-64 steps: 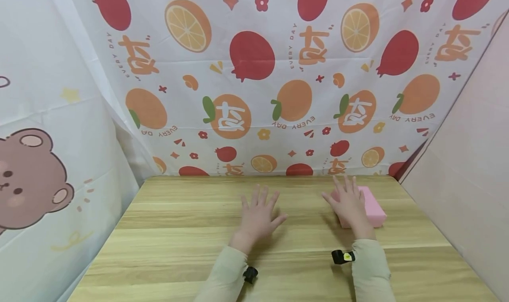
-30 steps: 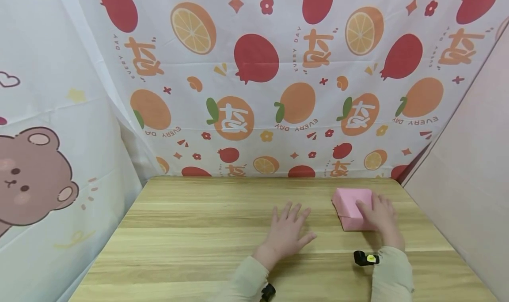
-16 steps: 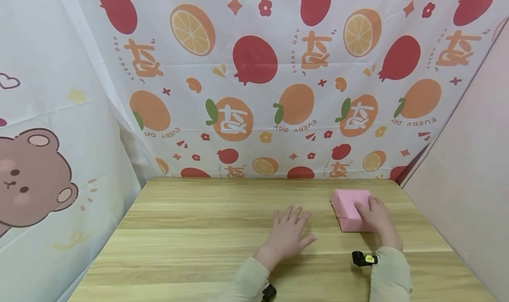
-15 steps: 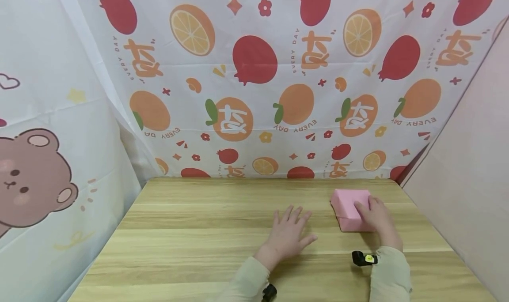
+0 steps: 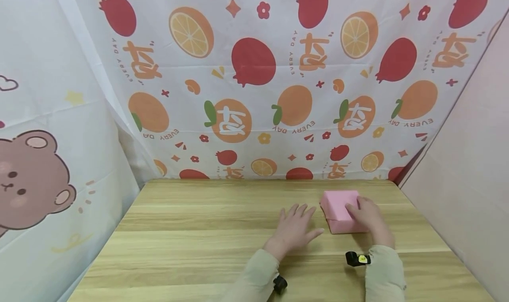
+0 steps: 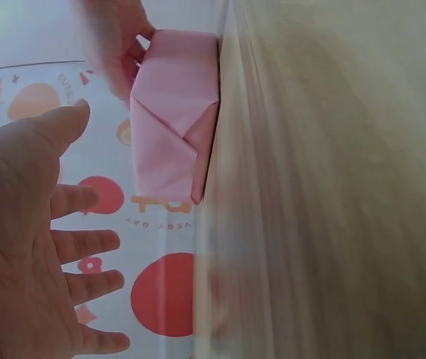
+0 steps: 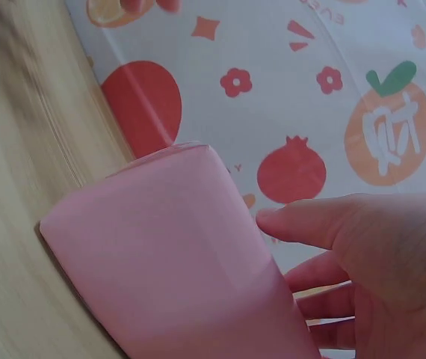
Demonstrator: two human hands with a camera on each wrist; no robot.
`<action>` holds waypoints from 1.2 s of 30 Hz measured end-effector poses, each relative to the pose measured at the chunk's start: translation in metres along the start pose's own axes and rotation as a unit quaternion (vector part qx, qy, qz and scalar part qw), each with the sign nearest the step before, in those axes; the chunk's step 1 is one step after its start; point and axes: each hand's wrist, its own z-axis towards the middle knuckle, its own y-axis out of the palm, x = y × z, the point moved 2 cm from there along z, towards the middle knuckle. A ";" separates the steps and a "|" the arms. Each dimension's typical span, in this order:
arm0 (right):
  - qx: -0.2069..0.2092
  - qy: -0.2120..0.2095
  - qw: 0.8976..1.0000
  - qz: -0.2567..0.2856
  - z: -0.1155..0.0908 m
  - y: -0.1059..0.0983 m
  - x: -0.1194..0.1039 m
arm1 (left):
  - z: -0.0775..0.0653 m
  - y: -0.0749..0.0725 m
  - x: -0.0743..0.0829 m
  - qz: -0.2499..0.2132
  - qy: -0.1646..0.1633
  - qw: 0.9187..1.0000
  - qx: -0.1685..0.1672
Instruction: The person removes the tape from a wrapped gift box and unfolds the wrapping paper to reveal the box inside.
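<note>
A box wrapped in pink paper [image 5: 338,205] lies on the right part of the wooden table. Against its right side is my right hand [image 5: 371,218], thumb near the top edge and the other fingers lower along that side. In the right wrist view the thumb and fingers of this hand [image 7: 385,262] all lie along one side of the pink box [image 7: 168,254]. My left hand [image 5: 292,231] is spread to the left of the box, apart from it. The left wrist view shows this hand's [image 6: 19,232] palm and straight fingers holding nothing, with the box's folded end [image 6: 168,142] beyond.
The wooden table [image 5: 191,235] ends at a fruit-printed curtain [image 5: 254,112] at the back. A bear-printed curtain [image 5: 36,183] hangs on the left, and a plain pale panel [image 5: 469,169] stands on the right. Each sleeve carries a small black camera.
My right hand has gone from over the box to its right side, and the box has lately slid a little left with it. My left hand has moved rightward, nearer the box.
</note>
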 end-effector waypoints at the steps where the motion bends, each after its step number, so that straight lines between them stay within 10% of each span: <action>1: -0.001 -0.001 1.000 0.000 0.000 0.001 -0.002 | 0.002 0.001 0.000 -0.001 0.000 1.000 0.000; 36: 0.003 -0.074 0.997 0.024 0.004 0.031 -0.069 | 0.004 -0.003 -0.034 -0.035 -0.032 0.998 0.039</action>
